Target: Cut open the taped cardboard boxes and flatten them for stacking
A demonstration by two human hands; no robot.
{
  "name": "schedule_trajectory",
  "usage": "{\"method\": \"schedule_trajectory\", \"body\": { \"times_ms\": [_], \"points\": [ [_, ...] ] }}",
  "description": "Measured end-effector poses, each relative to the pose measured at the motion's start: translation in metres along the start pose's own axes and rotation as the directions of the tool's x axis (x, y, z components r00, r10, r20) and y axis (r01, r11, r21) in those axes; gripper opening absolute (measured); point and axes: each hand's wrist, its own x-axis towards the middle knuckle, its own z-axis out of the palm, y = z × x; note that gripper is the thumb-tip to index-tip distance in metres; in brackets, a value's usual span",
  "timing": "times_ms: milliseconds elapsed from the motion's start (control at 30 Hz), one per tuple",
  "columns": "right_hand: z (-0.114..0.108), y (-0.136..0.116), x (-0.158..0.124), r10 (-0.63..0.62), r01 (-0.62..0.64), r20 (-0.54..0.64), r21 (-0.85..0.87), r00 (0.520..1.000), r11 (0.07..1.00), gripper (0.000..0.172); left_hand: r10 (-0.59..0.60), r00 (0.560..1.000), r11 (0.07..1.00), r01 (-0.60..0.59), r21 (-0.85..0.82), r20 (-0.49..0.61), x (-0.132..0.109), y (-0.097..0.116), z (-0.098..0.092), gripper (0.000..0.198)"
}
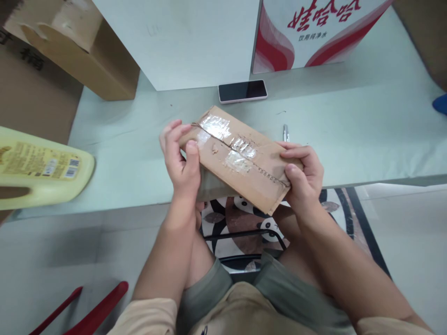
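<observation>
Between my hands is a flat cardboard box, tilted so that its right end sits lower in the view. A dark seam runs along its top face, with patches of shiny clear tape over it. My left hand grips the left end, thumb on the top face. At the right end my right hand is closed round the corner, thumb on top. The box is held over the table's front edge. Just beyond my right hand lies a small metallic tool, partly hidden, its kind unclear.
A phone lies on the pale green table. Behind stand a white panel, a red-and-white carton and a brown carton. A yellow jug is at the left. Below are a panda-patterned mat and red legs.
</observation>
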Motion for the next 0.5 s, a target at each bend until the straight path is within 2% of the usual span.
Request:
{"method": "schedule_trajectory", "body": {
  "times_ms": [67,133,300,500],
  "points": [
    [0.001,-0.001,0.000,-0.010,0.010,0.006,-0.021,1.000,1.000,0.020,0.097,0.995,0.994,-0.096,0.057,-0.008,-0.002,0.010,0.001,0.032],
    [0.002,-0.001,0.001,-0.020,0.021,0.028,-0.039,0.999,0.999,0.020,0.162,0.986,0.982,-0.165,0.091,0.037,-0.005,0.019,0.002,0.032],
    [-0.001,0.003,0.000,-0.036,0.029,0.128,0.050,0.991,0.998,0.024,0.142,0.977,0.974,-0.167,0.155,0.159,-0.009,0.025,0.001,0.037],
    [-0.003,0.009,-0.005,0.094,-0.152,0.258,0.216,0.962,0.965,0.057,0.263,0.944,0.957,-0.281,0.066,0.197,-0.002,0.017,-0.012,0.037]
  ]
}}
